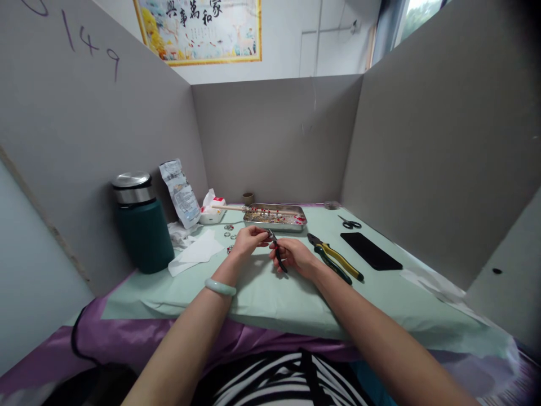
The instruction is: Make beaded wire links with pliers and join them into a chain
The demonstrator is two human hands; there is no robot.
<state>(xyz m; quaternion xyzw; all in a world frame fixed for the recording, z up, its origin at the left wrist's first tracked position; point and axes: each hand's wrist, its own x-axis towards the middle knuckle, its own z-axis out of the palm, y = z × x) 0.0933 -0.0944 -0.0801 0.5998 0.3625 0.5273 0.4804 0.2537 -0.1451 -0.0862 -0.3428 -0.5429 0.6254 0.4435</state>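
Observation:
My right hand (295, 255) is closed around the dark handles of small pliers (279, 257), whose metal jaws point up and left. The fingertips of my left hand (249, 239) pinch together right at those jaws. Whatever small piece they hold is too small to make out. A pale green bangle sits on my left wrist. Just left of my left hand lie several small rings (229, 228), some with red beads. Behind both hands stands a metal tray (276, 226) holding red and gold-coloured beads and small parts, with a thin stick across it.
Larger pliers (336, 258) with green and yellow handles lie right of my hands, beside a black phone (371, 251) and scissors (350, 223). A green flask (142, 231), white paper (196, 252) and a tissue pack (213, 210) are left. Grey partitions (279, 141) enclose the table.

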